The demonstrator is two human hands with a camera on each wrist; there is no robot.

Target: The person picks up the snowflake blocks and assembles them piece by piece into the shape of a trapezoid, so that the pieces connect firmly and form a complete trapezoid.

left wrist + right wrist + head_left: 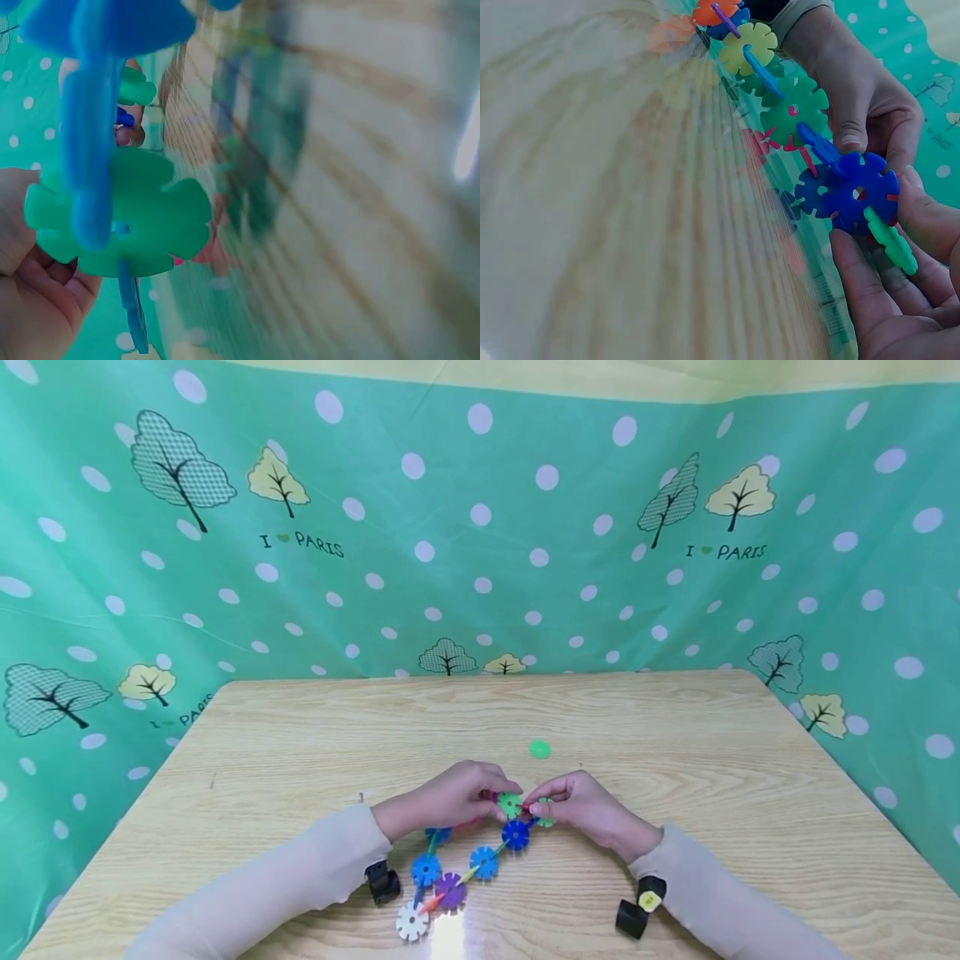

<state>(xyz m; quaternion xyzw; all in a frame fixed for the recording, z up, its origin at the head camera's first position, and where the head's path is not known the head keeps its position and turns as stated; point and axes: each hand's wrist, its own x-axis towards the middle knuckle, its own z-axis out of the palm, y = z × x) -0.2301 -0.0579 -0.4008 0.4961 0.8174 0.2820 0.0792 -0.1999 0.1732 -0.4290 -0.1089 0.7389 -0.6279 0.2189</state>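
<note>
Notched plastic discs, slotted together edge to edge, form a looping chain. In the head view it runs from a white disc [406, 917] past a purple disc [442, 893] and a light blue disc [489, 868] to a dark blue disc [509, 839]. My left hand [459, 795] holds the chain's far side by a green disc [505, 802]. Facing it, my right hand [583, 810] pinches a small red disc [527, 808] against that green one. In the right wrist view, the right-hand fingers [859, 277] surround a blue disc [874, 180]; the left thumb partly hides behind the chain.
A loose green disc [539, 749] lies on the wooden table [337, 718] beyond the hands. Green dotted cloth [480, 610] hangs behind the table's far edge. Black wrist cameras hang below the left sleeve [322, 860] and right sleeve [720, 885].
</note>
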